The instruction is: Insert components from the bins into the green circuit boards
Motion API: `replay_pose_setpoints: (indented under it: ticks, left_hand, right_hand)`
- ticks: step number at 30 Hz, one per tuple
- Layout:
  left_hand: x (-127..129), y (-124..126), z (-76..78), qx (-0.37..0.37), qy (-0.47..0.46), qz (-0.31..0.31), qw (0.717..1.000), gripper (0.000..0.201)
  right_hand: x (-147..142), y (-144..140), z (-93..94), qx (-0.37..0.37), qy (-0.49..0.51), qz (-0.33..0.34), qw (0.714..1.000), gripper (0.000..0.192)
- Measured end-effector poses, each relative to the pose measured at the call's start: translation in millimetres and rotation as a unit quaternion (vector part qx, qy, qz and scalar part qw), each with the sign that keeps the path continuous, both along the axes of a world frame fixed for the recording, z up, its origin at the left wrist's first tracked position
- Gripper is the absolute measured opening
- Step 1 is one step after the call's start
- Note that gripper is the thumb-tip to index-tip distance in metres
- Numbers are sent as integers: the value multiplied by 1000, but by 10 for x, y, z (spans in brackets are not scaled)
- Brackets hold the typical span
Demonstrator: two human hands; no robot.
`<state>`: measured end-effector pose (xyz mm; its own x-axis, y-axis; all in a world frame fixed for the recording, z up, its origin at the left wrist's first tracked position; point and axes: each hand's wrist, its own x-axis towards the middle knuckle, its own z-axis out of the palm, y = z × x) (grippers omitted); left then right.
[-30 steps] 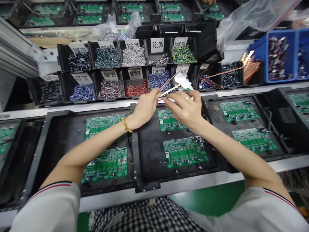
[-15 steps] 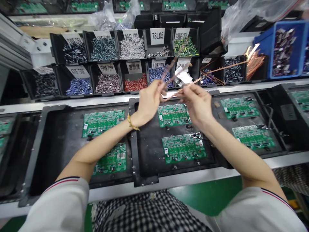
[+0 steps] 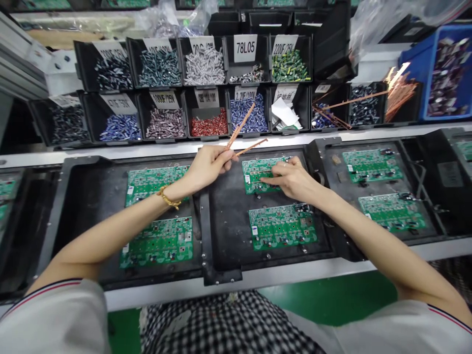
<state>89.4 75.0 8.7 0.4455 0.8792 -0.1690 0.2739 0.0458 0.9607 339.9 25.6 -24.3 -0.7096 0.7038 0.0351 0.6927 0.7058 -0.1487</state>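
My left hand (image 3: 212,164) is closed around a few thin copper-coloured strips (image 3: 241,125), which stick out up and to the right over the front of the bins. Lower and to the right, my right hand (image 3: 295,181) reaches down onto the upper green circuit board (image 3: 254,172) in the middle tray. One fingertip points left against the board and the other fingers are bent; anything small between them is hidden. A second circuit board (image 3: 282,228) lies just below, nearer to me.
Labelled black bins (image 3: 167,115) of small components stand in two rows behind the trays. More copper-coloured strips (image 3: 400,101) stand upright at the right, beside a blue bin (image 3: 416,73). Neighbouring black trays (image 3: 92,216) hold further boards.
My hands were together at the strips in front of the bins. They have parted: the right came down onto the upper board, the left moved left and slightly lower with the strips.
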Motion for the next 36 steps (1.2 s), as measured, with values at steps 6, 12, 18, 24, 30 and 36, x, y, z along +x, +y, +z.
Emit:
replay_pose_setpoints:
  ticks: [6,12,18,24,30,36]
  left_hand:
    - [-38,-24,-39,10,18,-10,1000,23]
    - [0,-102,7,117,113,-37,986,29]
    - [273,-361,127,267,152,-88,948,33]
    - [79,-329,136,216,124,-67,966,29]
    - [-43,-408,74,-32,4,-56,998,28]
    - [8,-578,45,-149,-34,-46,987,31]
  right_hand:
    - [22,-36,7,6,-41,8,999,40]
    - [-42,-120,316,44,104,-147,983,32]
    - [-315,-140,520,6,166,-176,970,21]
    - [-35,-645,475,-23,96,-154,983,24]
    - [73,-1064,174,-42,38,-40,998,53]
    - [7,-1029,69,-7,18,-28,999,52]
